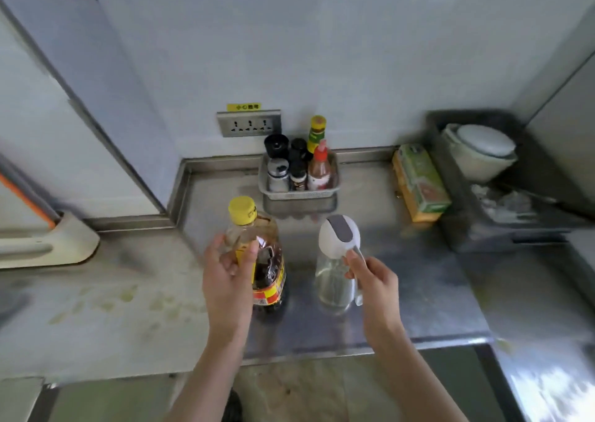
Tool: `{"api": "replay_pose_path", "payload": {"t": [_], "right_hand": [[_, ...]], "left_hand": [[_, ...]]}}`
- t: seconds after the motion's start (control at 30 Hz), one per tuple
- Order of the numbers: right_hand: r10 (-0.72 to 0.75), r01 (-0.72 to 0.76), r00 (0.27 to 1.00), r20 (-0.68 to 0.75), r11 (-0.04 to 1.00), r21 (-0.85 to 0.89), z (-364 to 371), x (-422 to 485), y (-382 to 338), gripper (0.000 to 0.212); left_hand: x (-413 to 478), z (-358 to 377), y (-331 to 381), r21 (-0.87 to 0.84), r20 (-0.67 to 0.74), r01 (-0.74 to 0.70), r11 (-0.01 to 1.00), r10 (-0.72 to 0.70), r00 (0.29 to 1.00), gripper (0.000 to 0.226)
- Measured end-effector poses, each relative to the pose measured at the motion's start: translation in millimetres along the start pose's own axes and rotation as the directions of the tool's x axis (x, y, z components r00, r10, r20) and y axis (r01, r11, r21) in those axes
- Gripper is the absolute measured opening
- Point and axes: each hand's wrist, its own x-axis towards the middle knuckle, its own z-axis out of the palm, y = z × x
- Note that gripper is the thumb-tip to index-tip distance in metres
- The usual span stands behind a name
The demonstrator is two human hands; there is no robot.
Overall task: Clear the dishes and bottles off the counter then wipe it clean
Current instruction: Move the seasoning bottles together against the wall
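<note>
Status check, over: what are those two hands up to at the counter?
Left hand grips yellow-capped dark sauce bottle. Right hand holds clear white-topped dispenser bottle. Grey condiment basket close behind.

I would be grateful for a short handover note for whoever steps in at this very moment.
Left hand: grips the yellow-capped bottle, fingers round its shoulder.
Right hand: holds the clear dispenser by its handle.
Both bottles are upright over the steel counter; I cannot tell whether they are lifted.
At the back wall stands a caddy of small bottles, with a box to its right. Bowls sit in the rack at far right.
Done: nothing visibly cleared.
Left: move both bottles, the caddy and the box off, then wipe; there are stains on the left.
</note>
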Motion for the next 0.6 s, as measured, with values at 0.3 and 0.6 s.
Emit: {"api": "replay_pose_path", "payload": {"t": [0.3,0.6], "right_hand": [[-0.065,0.071,0.99,-0.126,0.997,0.039,-73.4,80.2,-8.1,0.038],[-0.182,0.206,0.967,-0.178,0.971,0.124,-78.2,176.5,-15.4,0.033]], "left_hand": [[3.0,144.3,-9.1,-0.069,0.1,0.005,0.998,0.002,0.995,0.036],[52.1,237.6,-33.4,-0.07,0.161,-0.124,0.99,0.133,0.978,0.051]]}}
